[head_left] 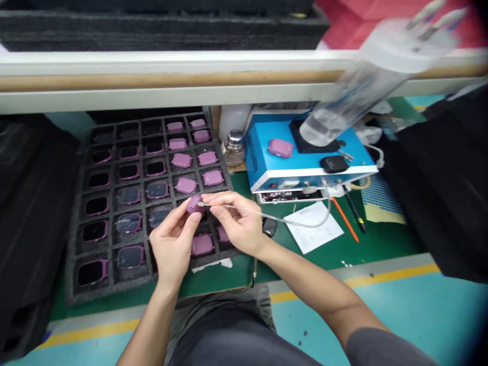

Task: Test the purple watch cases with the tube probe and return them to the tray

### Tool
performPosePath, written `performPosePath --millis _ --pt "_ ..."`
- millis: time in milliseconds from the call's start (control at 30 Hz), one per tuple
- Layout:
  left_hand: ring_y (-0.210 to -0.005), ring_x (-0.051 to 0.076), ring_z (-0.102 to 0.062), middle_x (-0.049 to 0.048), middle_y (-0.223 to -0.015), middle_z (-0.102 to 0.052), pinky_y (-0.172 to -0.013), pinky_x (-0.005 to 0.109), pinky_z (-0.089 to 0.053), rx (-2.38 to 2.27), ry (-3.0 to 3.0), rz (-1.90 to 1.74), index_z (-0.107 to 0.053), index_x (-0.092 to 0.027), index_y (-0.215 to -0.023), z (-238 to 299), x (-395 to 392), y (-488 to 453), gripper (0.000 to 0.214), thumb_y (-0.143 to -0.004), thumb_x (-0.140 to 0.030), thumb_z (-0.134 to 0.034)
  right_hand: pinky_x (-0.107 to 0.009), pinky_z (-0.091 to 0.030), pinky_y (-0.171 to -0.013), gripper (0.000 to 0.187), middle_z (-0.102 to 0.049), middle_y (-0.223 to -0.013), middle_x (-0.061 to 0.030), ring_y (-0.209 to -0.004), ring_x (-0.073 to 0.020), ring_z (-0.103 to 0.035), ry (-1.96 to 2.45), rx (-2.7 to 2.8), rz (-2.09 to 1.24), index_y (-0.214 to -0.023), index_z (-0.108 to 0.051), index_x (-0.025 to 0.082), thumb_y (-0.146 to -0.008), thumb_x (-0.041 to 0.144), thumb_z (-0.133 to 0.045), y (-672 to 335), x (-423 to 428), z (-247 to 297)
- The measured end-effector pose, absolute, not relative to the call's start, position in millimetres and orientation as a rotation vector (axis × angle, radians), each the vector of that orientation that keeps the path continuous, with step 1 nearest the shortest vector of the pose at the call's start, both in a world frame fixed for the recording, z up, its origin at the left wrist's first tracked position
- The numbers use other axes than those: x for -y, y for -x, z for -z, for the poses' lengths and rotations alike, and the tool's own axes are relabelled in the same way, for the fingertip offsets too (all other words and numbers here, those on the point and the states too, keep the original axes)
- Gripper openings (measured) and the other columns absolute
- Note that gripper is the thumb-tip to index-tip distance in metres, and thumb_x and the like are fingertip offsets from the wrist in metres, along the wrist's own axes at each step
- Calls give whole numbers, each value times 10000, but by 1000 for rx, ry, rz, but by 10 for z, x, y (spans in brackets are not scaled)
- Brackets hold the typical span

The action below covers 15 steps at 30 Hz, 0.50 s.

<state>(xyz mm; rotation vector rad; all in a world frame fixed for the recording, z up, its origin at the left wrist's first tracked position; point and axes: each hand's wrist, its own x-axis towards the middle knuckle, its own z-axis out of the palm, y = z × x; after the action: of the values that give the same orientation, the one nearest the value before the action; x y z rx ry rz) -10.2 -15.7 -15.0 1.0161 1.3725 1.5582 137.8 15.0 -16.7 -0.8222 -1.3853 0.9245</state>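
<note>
My left hand [173,244] pinches a small purple watch case [195,204] between thumb and fingers, above a black foam tray [72,254]. My right hand [236,221] is closed on a thin probe with a clear tube [305,222], its tip touching the case. The tube runs right toward a blue box machine [263,162]. Several purple watch cases lie in the tray's cells, some face up with dark screens, some face down.
On the blue machine sit another purple case [280,148], a black pad and a black case [334,163]. A clear cylinder [354,96] stands over it. A glass bottle [233,147], a paper sheet [314,226], pens [345,218] and a small black part [269,226] lie on the green mat.
</note>
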Motion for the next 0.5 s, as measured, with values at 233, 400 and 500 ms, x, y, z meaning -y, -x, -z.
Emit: performPosePath --millis 233,400,500 --pt "-1081 277 -805 77 -1188 -828 -1048 426 -641 -1425 -1032 -1542 -845 -225 -1166 143 138 101 394 -800 -356 -915 -382 -666 -970 114 -836 -1118 -70 -1077 -207 -804 820 1357 -977 -992 -741 253 -1001 355 -689 -1376 -179 185" --pt "-1097 280 -802 80 -1198 -825 -1060 430 -635 -1426 -1048 -1536 -841 -226 -1179 135 139 109 398 -810 -361 -907 -390 -660 -970 171 -838 -1102 -69 -1069 -216 -802 838 1363 -988 -971 -744 257 -1002 412 -680 -1379 -186 171" --pt "-1089 278 -805 78 -1184 -829 -1047 420 -642 -1437 -1065 -1531 -844 -229 -1171 111 135 106 389 -810 -359 -907 -389 -657 -971 185 -838 -1094 -70 -1065 -216 -802 842 1364 -986 -970 -745 255 -1003 424 -676 -1379 -189 160"
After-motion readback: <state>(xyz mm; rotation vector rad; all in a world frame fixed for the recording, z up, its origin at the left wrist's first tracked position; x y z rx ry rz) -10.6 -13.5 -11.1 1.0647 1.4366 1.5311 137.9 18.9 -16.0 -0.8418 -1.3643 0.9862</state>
